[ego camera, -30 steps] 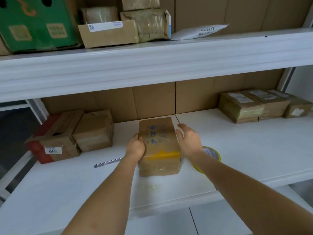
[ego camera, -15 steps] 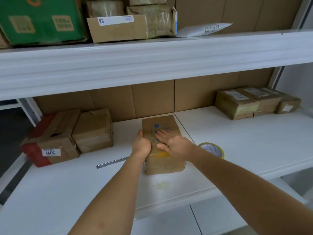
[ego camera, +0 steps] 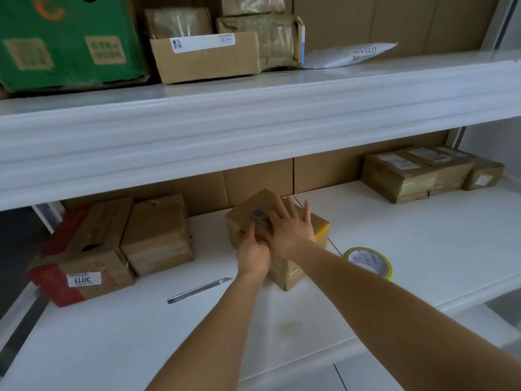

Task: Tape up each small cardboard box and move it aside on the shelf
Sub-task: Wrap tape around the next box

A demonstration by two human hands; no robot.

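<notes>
A small taped cardboard box [ego camera: 293,270] with a yellow tape band sits turned at an angle in the middle of the white lower shelf [ego camera: 423,244]. My right hand [ego camera: 291,231] lies flat on its top with straight, spread fingers. My left hand [ego camera: 253,253] grips the box's near-left side, its fingers curled over the top edge. A roll of yellowish tape [ego camera: 368,262] lies flat on the shelf just right of the box. A metal blade cutter [ego camera: 198,290] lies on the shelf to the left of my left forearm.
Two cardboard boxes [ego camera: 118,244] stand at the shelf's left, one with red tape and a label. Three labelled boxes [ego camera: 423,173] sit at the back right. The upper shelf [ego camera: 253,122] overhangs, bearing a green carton, more boxes and a white mailer.
The box has been turned clockwise, so a corner now points at me. My right hand slid further across its top. The view shifted left and lower.
</notes>
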